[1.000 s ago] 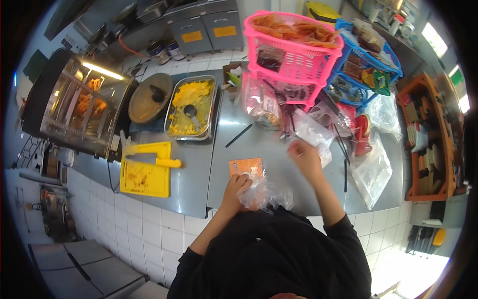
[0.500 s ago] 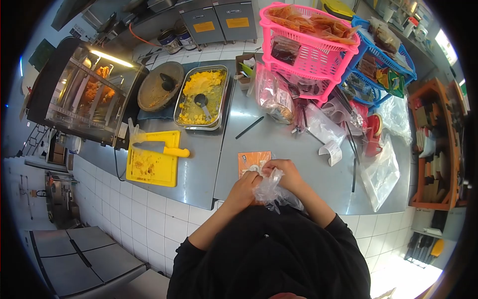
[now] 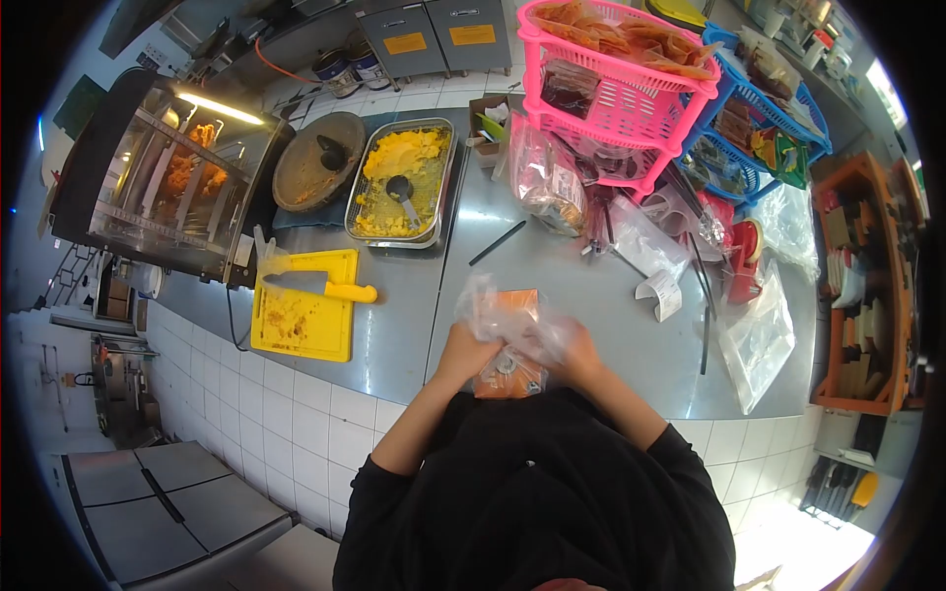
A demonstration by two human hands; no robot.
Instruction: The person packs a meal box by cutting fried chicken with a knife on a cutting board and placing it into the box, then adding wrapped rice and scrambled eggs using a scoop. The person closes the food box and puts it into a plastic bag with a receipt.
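Observation:
A clear, crumpled plastic bag (image 3: pixel 507 323) is stretched between my two hands near the table's front edge. My left hand (image 3: pixel 467 350) is closed on the bag's left side. My right hand (image 3: pixel 577 355), smeared by motion, grips its right side. Beneath the bag lies a flat orange printed item (image 3: pixel 507 382); its middle is covered by the plastic, and I cannot tell whether it is a box or a card.
A knife (image 3: pixel 347 293) rests on a yellow cutting board (image 3: pixel 301 340) at left. Behind it stand a metal tray (image 3: pixel 445 202) of yellow food, a round lid (image 3: pixel 301 177) and a glass-fronted warmer (image 3: pixel 168 182). Pink baskets (image 3: pixel 631 89), blue baskets (image 3: pixel 808 98) and loose plastic bags (image 3: pixel 754 340) crowd the right.
My hands have moved apart and spread the bunched bag upward and outward over the orange item. More of that item's lower part now shows.

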